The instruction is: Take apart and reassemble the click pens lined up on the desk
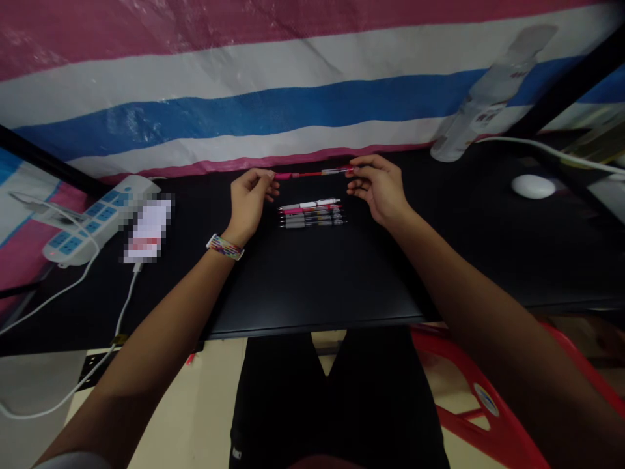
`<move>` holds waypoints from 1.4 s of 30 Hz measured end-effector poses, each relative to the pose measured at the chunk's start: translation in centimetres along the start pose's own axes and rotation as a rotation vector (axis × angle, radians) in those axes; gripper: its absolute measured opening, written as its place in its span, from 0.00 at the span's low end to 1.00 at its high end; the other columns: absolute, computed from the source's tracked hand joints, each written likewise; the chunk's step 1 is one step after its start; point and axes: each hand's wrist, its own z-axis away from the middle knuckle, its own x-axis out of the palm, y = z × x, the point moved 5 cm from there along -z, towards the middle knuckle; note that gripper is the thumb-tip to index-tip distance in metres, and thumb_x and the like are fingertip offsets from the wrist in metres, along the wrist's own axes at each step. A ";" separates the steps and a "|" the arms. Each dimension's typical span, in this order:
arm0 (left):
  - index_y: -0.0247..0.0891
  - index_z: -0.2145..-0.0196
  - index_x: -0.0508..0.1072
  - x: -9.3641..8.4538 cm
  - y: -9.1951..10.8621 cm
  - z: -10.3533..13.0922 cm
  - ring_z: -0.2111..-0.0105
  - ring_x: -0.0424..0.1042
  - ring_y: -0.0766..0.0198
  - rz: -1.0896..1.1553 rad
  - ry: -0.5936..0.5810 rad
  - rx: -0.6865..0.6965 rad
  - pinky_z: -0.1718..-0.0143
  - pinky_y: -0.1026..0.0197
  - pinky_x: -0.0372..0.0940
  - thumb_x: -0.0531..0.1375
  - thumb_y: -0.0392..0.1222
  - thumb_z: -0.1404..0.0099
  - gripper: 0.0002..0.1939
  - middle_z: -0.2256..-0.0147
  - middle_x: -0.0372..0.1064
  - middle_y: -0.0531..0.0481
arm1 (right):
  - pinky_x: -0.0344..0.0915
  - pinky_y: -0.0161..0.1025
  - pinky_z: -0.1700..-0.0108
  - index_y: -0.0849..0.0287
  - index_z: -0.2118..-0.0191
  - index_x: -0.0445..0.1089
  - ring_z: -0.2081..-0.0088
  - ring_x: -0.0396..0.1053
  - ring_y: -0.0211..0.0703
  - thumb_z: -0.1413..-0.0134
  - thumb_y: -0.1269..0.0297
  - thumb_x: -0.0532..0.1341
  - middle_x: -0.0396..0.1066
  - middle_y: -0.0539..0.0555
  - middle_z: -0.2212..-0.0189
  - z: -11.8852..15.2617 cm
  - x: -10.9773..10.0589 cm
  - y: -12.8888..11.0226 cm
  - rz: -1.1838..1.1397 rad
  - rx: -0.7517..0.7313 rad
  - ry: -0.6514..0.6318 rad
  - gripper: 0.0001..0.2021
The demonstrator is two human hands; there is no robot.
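My left hand (251, 198) pinches the pink end piece (284, 176) of a pen between thumb and fingers. My right hand (381, 190) is closed on the clear rear barrel (334, 171) of the same pen. Between the two pieces runs a thin red refill (309, 174), bridging the gap, and the pen lies level above the desk. Just below my hands several pens lie side by side in a stack of rows: a white pen (312, 204) at the top, a pink pen (307, 210) under it, and grey-gripped pens (295, 225) lowest.
A black desk (317, 280) spans the view before a striped plastic sheet (293, 104). On the left are a power strip (92, 218) and a phone (149, 228) on a white cable. At right stand a clear bottle (454, 133) and a white mouse (533, 186). A red stool (469, 391) is below.
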 end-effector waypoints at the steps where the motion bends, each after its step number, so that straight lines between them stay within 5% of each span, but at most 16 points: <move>1: 0.42 0.64 0.81 0.0 0.0 0.0 0.71 0.80 0.67 0.004 0.003 0.000 0.73 0.67 0.71 0.73 0.50 0.26 0.12 0.68 0.82 0.48 | 0.78 0.38 0.61 0.52 0.60 0.77 0.68 0.75 0.39 0.42 0.72 0.66 0.77 0.50 0.67 0.0 0.0 0.0 0.001 0.003 0.004 0.08; 12: 0.42 0.61 0.85 0.0 0.5 0.1 0.69 0.82 0.66 0.007 0.016 -0.002 0.73 0.67 0.71 0.73 0.43 0.29 0.03 0.65 0.85 0.47 | 0.77 0.38 0.62 0.53 0.61 0.78 0.68 0.75 0.39 0.41 0.75 0.64 0.78 0.50 0.67 0.2 0.0 -0.1 -0.015 0.020 0.024 0.09; 21: 0.43 0.60 0.86 -0.1 0.7 0.2 0.68 0.82 0.64 0.012 0.017 -0.011 0.73 0.67 0.71 0.76 0.45 0.32 0.06 0.64 0.86 0.47 | 0.77 0.38 0.62 0.54 0.60 0.77 0.68 0.74 0.39 0.41 0.75 0.66 0.78 0.50 0.67 -0.3 -0.3 0.3 -0.021 0.010 0.032 0.08; 25: 0.41 0.59 0.87 0.6 0.9 0.5 0.68 0.82 0.64 -0.005 -0.072 0.010 0.71 0.66 0.72 0.76 0.45 0.32 0.07 0.64 0.85 0.46 | 0.77 0.38 0.61 0.54 0.61 0.78 0.69 0.75 0.38 0.39 0.72 0.70 0.78 0.50 0.67 0.5 0.8 0.3 0.003 -0.036 -0.067 0.06; 28: 0.39 0.62 0.85 1.1 1.0 0.8 0.72 0.78 0.66 -0.033 -0.140 0.011 0.72 0.66 0.71 0.74 0.49 0.29 0.11 0.69 0.83 0.48 | 0.78 0.38 0.60 0.55 0.62 0.80 0.68 0.76 0.37 0.40 0.71 0.73 0.80 0.51 0.66 1.3 2.0 0.3 0.015 -0.049 -0.180 0.04; 36: 0.40 0.72 0.76 1.6 1.6 1.3 0.78 0.67 0.69 -0.162 -0.176 0.161 0.77 0.66 0.61 0.69 0.68 0.24 0.30 0.78 0.70 0.53 | 0.81 0.41 0.56 0.55 0.60 0.85 0.66 0.78 0.40 0.37 0.71 0.73 0.82 0.52 0.65 1.3 2.4 0.6 0.015 -0.061 -0.211 0.04; 42: 0.41 0.62 0.81 1.7 1.7 1.4 0.75 0.73 0.67 -0.132 -0.197 0.133 0.74 0.65 0.66 0.72 0.62 0.26 0.21 0.73 0.75 0.52 | 0.80 0.41 0.57 0.55 0.59 0.85 0.67 0.77 0.39 0.38 0.68 0.75 0.82 0.52 0.65 0.9 2.2 1.0 -0.009 -0.071 -0.176 0.03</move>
